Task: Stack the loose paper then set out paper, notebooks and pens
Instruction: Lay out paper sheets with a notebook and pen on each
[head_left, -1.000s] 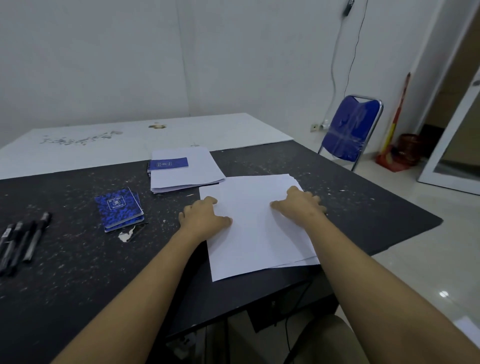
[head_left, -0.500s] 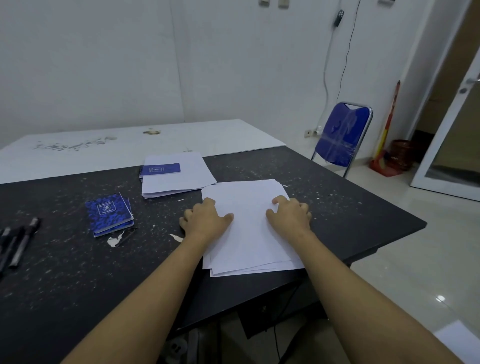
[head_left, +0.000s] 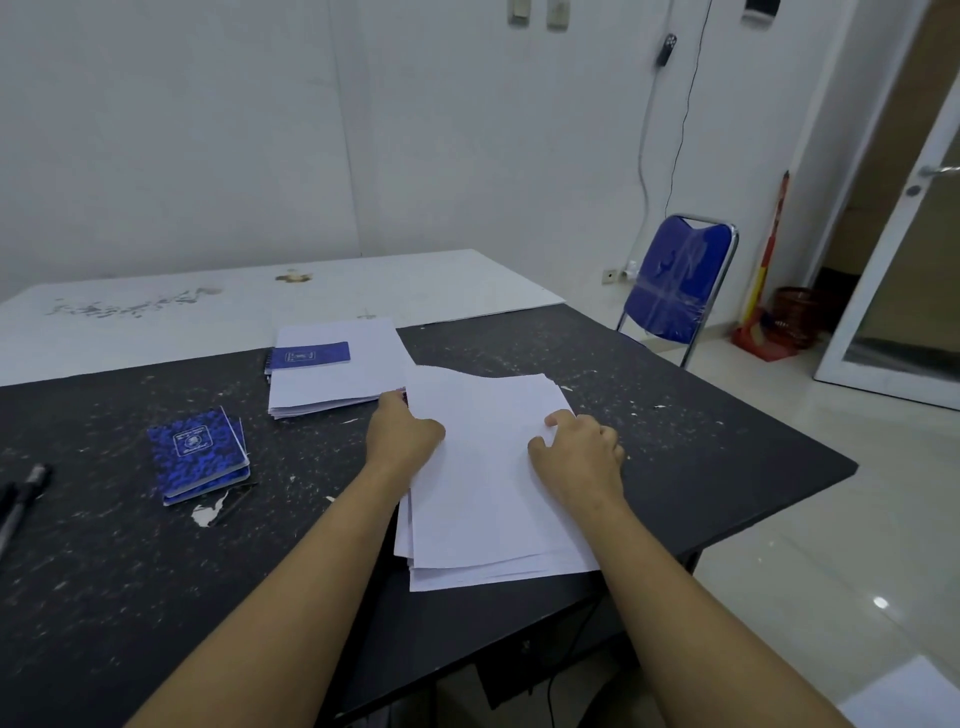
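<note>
A loose pile of white paper (head_left: 483, 483) lies on the black table (head_left: 701, 447) near its front edge. My left hand (head_left: 402, 434) grips the pile's left edge, and the top sheets lift and curl at the far corner. My right hand (head_left: 579, 449) presses on the pile's right side with bent fingers. Behind lies a second, neater paper stack (head_left: 343, 384) with a blue notebook (head_left: 309, 357) on top. Two blue patterned notebooks (head_left: 197, 454) lie stacked at the left. Black pens (head_left: 21, 499) show at the far left edge.
A white board (head_left: 260, 301) covers the table's far part. A blue folding chair (head_left: 675, 286) stands past the right corner. A scrap of torn paper (head_left: 210, 514) lies by the notebooks. A door (head_left: 904, 270) is at the right.
My left hand has slid from the top of the pile to its left edge, and the top sheets now lift at the far end. The sheets are pulled closer together.
</note>
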